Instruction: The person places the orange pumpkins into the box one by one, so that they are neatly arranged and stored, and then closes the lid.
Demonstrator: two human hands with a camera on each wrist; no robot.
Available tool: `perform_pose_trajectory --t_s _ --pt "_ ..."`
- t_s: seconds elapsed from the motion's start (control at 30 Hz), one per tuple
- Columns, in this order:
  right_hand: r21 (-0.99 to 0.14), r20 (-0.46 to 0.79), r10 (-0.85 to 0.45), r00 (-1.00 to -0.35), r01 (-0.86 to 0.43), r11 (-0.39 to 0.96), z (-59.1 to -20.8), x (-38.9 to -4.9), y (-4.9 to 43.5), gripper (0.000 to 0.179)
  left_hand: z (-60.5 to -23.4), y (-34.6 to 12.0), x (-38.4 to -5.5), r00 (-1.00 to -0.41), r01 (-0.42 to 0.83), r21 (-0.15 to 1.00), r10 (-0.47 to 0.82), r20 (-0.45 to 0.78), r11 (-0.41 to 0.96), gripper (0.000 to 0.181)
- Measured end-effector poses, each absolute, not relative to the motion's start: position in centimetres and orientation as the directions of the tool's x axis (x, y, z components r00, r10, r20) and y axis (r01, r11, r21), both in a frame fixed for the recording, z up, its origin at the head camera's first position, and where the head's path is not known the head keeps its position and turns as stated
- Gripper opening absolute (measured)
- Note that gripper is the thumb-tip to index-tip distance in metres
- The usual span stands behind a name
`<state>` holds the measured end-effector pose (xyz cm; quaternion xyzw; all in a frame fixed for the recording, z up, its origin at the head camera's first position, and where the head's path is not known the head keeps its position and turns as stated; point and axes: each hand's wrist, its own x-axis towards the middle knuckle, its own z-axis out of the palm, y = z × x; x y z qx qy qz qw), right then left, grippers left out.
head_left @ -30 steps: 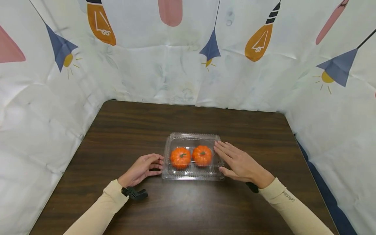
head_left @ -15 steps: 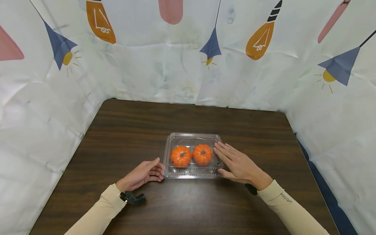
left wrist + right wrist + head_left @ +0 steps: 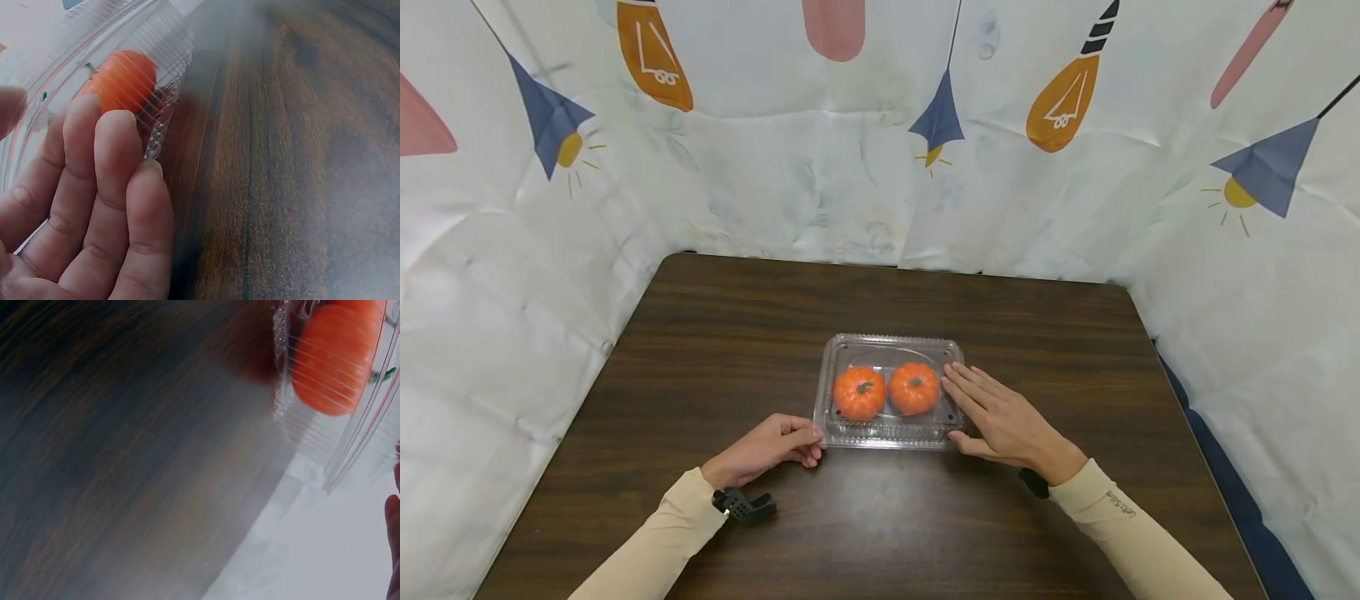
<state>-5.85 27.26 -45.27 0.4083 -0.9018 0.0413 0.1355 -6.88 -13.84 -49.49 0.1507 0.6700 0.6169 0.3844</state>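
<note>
A clear plastic clamshell container [image 3: 880,433] lies on the dark wooden table, with two small orange pumpkins [image 3: 859,393] [image 3: 914,389] with green stems visible inside. At its front left corner my left hand [image 3: 767,450] pinches the edge between thumb and curled fingers. In the left wrist view, the fingertips [image 3: 119,144] lie against the ribbed side of the container. My right hand [image 3: 1003,421] rests with straight fingers on the container's right side. Only a sliver of the right hand's fingers [image 3: 392,519] shows in the right wrist view; the palm side is hidden.
The brown wood-grain table [image 3: 880,533] surrounds the container. White fabric with printed lamps and bulbs [image 3: 850,183] hangs behind and on both sides. Each wrist wears a black strap [image 3: 743,505].
My left thumb has come down and the fingers have curled onto the front left corner. The container has shifted slightly away and left, with the right hand staying on its side.
</note>
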Motion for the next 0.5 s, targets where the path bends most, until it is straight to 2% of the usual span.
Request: perform_pose_trajectory --t_s 0.23,0.37,0.5 --pt "-0.05 0.277 -0.667 -0.691 -0.704 0.709 -45.5 -5.7 27.1 0.076 -49.3 -13.1 -7.0 -0.702 -0.294 0.937 0.622 -0.346 0.189 0.04" --pt "-0.173 0.264 -0.588 -0.764 -0.638 0.75 -45.5 -5.4 27.4 0.078 -49.4 -12.9 -7.1 -0.743 -0.296 0.937 0.572 -0.348 0.186 0.036" --pt "-0.373 0.25 -0.441 -0.862 -0.506 0.778 -45.6 -4.8 27.8 0.073 -49.3 -12.8 -7.2 -0.764 -0.296 0.938 0.544 -0.347 0.182 0.035"
